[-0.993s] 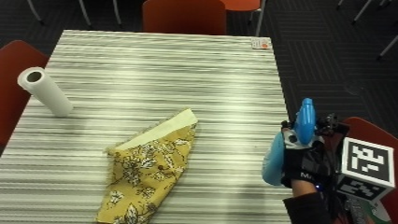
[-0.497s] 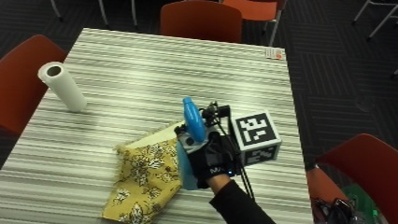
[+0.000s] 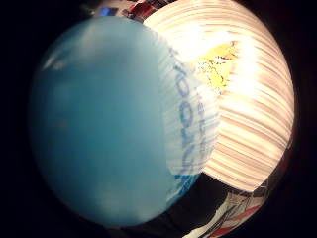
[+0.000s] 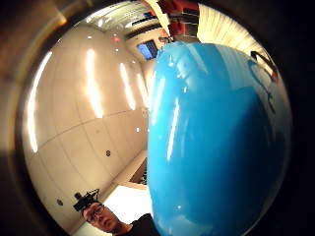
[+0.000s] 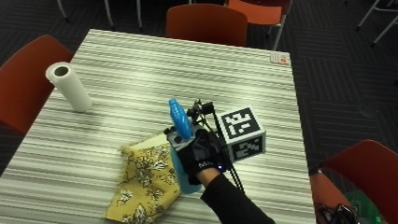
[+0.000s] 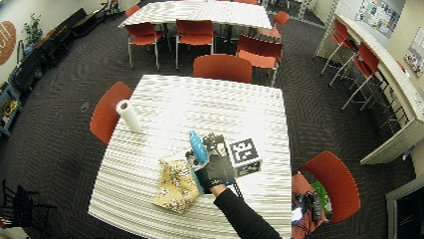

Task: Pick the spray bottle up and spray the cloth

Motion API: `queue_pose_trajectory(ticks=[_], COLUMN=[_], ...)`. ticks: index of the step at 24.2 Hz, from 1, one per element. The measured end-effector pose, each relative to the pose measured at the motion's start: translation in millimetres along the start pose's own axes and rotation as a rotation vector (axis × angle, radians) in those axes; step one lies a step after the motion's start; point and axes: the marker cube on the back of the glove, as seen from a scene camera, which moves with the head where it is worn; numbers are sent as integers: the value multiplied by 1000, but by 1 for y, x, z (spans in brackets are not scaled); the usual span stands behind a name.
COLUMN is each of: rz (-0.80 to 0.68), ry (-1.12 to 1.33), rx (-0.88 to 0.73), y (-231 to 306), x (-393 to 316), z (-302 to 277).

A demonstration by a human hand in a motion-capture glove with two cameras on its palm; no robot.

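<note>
My gloved right hand (image 5: 202,156) grips a blue spray bottle (image 5: 180,123), which stands upright in the hand with its nozzle end pointing up. The bottle's lower body (image 5: 187,184) shows below the glove, right beside the cloth's near edge. The yellow flowered cloth (image 5: 146,179) lies crumpled flat on the striped table (image 5: 155,74), just left of the hand. The bottle's blue body (image 3: 104,124) fills the little finger side palm view, with the cloth (image 3: 220,64) beyond it. It also fills the thumb side palm view, as the bottle (image 4: 216,142). In the wide outside view the hand (image 6: 213,172) is above the cloth (image 6: 175,184).
A white paper towel roll (image 5: 68,86) stands upright near the table's left edge. A small white card (image 5: 280,57) lies at the far right corner. Red chairs (image 5: 205,23) stand around the table, one (image 5: 22,79) at the left, another (image 5: 360,172) at the right.
The hand with the bottle has come from the table's right edge leftward to the cloth. The outside camera has shifted too.
</note>
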Motion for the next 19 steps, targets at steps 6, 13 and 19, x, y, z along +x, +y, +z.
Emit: queue_pose_trajectory(ticks=[6,13,19], rz=[224,585,868], ry=[122,340,312], rx=[-71,-165,-315], y=[-23,-33,-22], x=[39,102,138], z=[7,15,21])
